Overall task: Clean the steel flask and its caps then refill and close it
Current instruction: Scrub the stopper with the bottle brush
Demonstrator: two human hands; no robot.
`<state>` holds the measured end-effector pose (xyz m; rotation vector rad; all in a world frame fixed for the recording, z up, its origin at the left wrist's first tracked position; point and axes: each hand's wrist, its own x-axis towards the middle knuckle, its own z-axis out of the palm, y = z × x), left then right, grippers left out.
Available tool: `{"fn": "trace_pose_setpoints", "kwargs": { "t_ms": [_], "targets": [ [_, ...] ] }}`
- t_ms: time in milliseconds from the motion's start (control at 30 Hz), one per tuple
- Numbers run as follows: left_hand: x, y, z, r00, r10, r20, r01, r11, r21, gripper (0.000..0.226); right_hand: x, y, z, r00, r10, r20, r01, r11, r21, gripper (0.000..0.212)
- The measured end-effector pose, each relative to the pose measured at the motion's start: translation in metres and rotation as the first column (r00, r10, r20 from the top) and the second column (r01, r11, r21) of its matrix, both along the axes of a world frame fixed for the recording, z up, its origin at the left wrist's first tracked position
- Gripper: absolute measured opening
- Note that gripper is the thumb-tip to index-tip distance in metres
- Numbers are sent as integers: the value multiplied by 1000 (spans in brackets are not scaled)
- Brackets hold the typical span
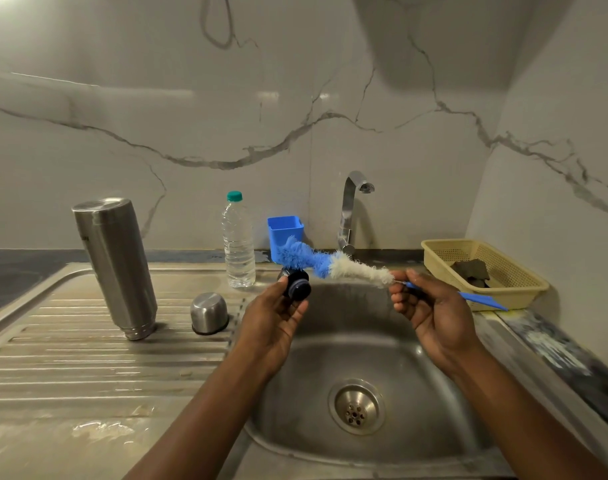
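Over sink (364, 344): left hand (274, 320) pinching small wet cap (298, 285), likely slippery; right hand (430, 306) gripping brush (330, 263) by wire; flask (117, 265) inverted at nine o'clock.

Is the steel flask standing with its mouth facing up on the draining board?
No, the steel flask stands upside down, with its threaded mouth resting on the draining board and its flat base on top.

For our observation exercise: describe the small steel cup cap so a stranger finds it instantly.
Start at the ribbed steel draining board left of the sink. Beside the tall upturned steel flask sits a small domed steel cup cap, mouth down, squat, far shorter than the flask.
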<state>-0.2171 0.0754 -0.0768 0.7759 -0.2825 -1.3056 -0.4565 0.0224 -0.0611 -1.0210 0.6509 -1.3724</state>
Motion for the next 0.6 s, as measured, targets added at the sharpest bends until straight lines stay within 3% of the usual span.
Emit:
{"fn": "trace_pose_setpoints", "kwargs": {
  "t_ms": [600],
  "targets": [
    [4, -1, 3, 993, -27, -114, 22, 999, -42, 29, 0, 2, 0, 1000, -6, 17, 6, 1000, 16, 26]
  ]
}}
